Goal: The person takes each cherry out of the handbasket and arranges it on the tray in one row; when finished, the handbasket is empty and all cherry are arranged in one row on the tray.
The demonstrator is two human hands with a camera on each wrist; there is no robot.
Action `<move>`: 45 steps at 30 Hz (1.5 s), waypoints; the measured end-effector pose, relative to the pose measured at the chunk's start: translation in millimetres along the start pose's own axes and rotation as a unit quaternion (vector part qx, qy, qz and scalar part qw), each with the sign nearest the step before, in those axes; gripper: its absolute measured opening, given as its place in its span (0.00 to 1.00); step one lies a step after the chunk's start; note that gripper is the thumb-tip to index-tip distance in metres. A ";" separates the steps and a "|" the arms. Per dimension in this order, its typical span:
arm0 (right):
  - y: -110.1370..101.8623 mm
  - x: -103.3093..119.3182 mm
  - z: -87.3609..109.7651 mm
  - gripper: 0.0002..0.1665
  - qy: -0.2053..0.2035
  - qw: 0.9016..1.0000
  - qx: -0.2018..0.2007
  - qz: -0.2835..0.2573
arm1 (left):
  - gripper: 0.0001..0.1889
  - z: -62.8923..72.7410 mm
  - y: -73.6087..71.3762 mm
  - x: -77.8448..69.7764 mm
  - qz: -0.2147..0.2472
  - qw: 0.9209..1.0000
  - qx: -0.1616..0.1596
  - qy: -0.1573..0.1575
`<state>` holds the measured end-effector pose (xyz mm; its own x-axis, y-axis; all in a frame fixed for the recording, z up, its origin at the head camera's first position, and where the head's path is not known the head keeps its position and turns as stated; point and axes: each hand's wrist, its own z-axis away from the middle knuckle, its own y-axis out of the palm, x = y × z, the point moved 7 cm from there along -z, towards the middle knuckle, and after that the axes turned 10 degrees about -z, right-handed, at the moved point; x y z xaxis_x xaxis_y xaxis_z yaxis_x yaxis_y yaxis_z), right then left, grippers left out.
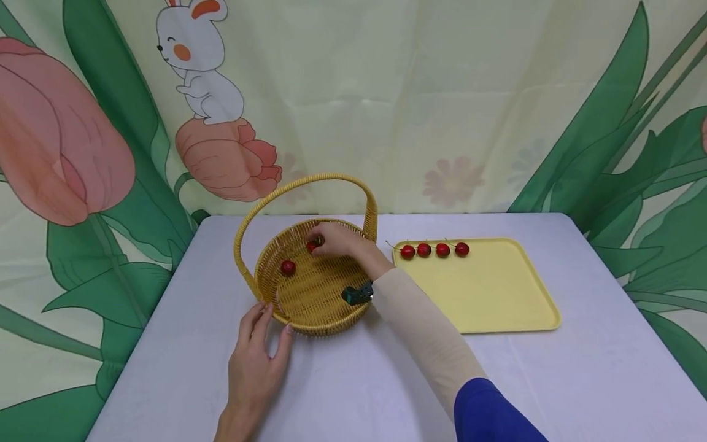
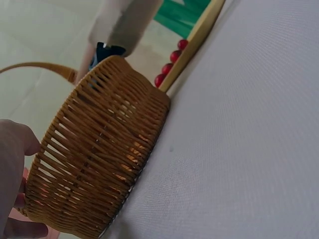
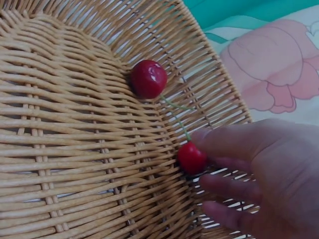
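A cherry (image 3: 191,158) is touched by the right hand (image 1: 336,239) inside the basket (image 1: 326,328), near its far wall, left of centre in the head view. In the right wrist view the cherry is seen just left of the fingertips, low and right of centre; its stem is pointed up and slightly left, towards a second cherry (image 3: 148,79). The thumb is set against the stem end and the other fingers are bent beside it; whether the fruit is firmly pinched cannot be told. The right hand is clearly the nearer one. The left hand (image 1: 256,362) is rested on the basket's near rim, lower left of centre, its fingers spread apart. Four more cherries (image 1: 442,250) are lined up along the upper left edge of the tray (image 1: 497,294), right of centre.
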<state>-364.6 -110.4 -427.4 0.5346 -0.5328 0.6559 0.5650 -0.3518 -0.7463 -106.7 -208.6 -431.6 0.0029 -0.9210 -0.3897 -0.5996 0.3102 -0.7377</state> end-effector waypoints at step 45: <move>12.3 -2.3 3.2 0.23 0.004 0.999 0.031 0.013 | 0.28 -0.2 -1.2 1.0 0.001 1.000 0.000 0.002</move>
<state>-356.9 -111.1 -437.7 0.5450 -0.5475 0.6350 0.5891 -0.2889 -0.7547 -106.2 -209.9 -431.0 -0.0008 -0.9211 -0.3894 -0.6003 0.3118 -0.7364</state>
